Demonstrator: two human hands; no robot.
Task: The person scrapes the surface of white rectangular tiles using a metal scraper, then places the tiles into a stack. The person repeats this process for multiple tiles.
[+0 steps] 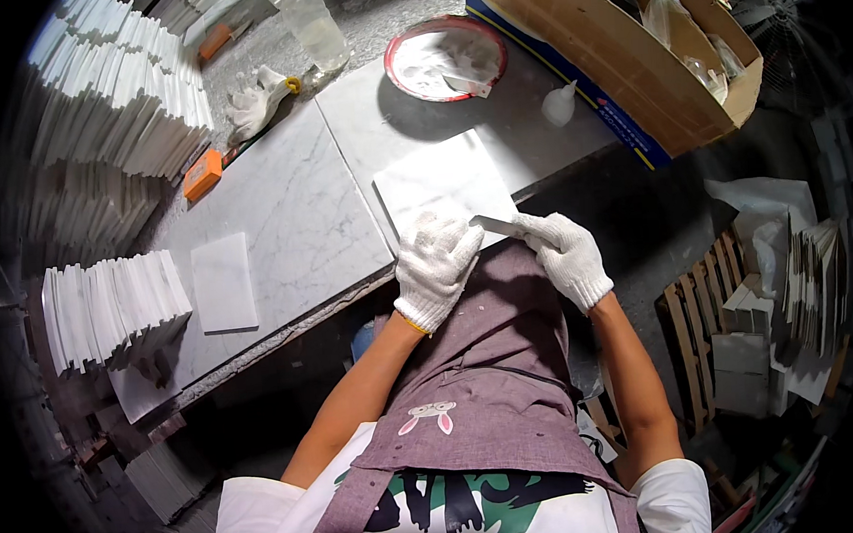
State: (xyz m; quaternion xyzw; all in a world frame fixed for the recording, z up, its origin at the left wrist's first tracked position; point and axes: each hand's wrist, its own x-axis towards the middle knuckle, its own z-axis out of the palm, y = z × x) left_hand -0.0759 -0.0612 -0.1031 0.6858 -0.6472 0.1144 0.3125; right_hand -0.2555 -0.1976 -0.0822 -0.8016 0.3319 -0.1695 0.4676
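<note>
A square white stone tile (441, 178) lies on the marble worktop in front of me, its near corner close to the worktop's edge. My left hand (436, 266), in a white knit glove, is closed over the tile's near edge, with the fingers bent and partly hidden. A flat metal blade, like a putty knife (497, 226), is gripped in my gloved right hand (567, 256). Its blade points left across the tile's near right edge, close to my left fingers. Behind the tile sits a red-rimmed basin (395, 73) of white paste, with a scraper (467, 85) in it.
Stacked white tiles (116, 305) line the left side, and a single tile (223, 283) lies flat nearby. Farther back are an orange block (203, 175), white gloves (256, 106) and a clear bottle (314, 29). A cardboard box (628, 49) and a small white squeeze bulb (559, 107) occupy the right.
</note>
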